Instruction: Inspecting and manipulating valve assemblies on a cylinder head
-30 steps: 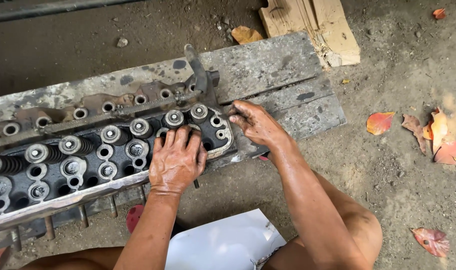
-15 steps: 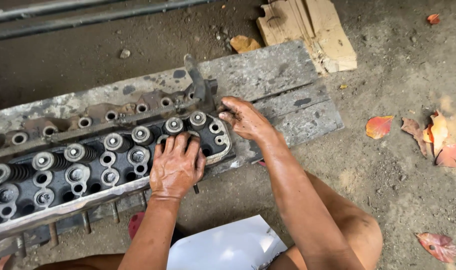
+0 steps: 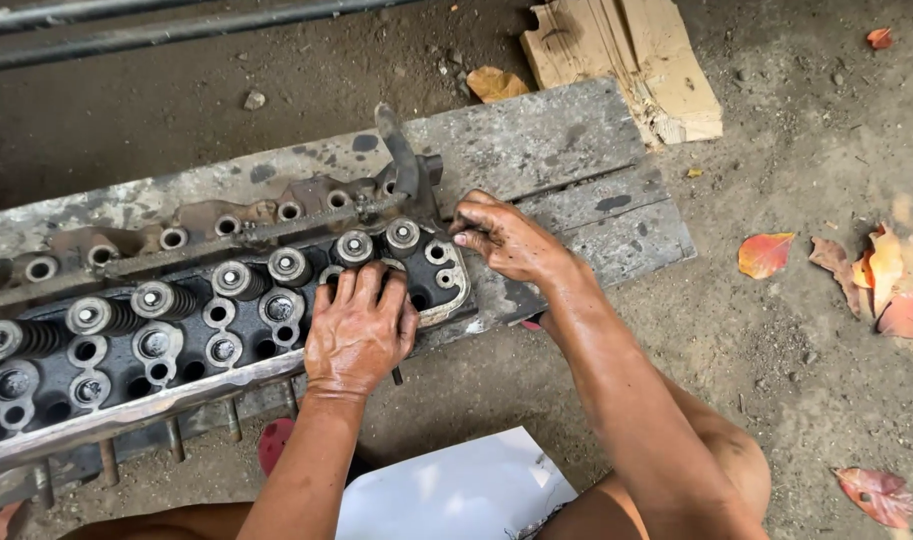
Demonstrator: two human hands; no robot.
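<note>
That long greasy cast-metal cylinder head lies across grey wooden planks, near their front edge; looks heavy, rigid, slippery, so grab both ends. Left hand rests flat on it, fingers spread; right hand pinches at its end, contents unclear

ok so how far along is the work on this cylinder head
The valve springs with their caps look fitted along the cylinder head. In hand: the left hand presses flat near its end while the right hand fingers the end corner. What is left cannot be told; studs below stand bare.
</note>
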